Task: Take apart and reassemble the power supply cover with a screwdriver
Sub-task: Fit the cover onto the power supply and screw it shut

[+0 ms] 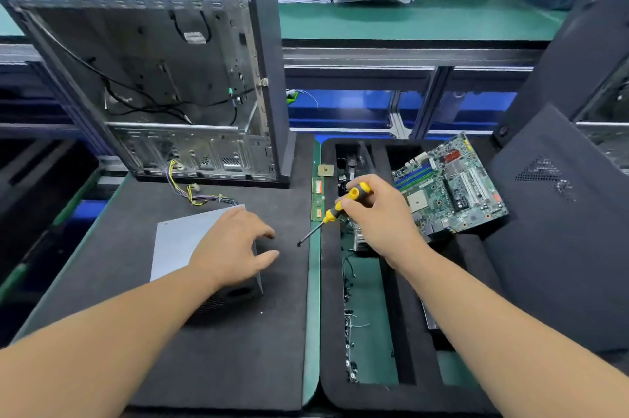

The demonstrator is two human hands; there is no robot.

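A grey metal power supply point(177, 240) lies on the black foam mat point(238, 349), its bundle of coloured wires point(200, 198) trailing toward the back. My left hand point(235, 247) rests over its right top edge, fingers spread and curled down the side. My right hand point(377, 209) holds a yellow and black screwdriver point(343, 204) to the right of the supply. Its thin shaft slants down-left and the tip hangs just above the mat, a little right of my left fingertips.
An open computer case point(163, 77) stands upright at the back left. On the right, a black foam tray point(401, 315) holds a green motherboard point(452, 186), a RAM stick point(317, 199), a CPU chip point(325, 170) and loose screws. A black side panel point(558, 220) leans at far right.
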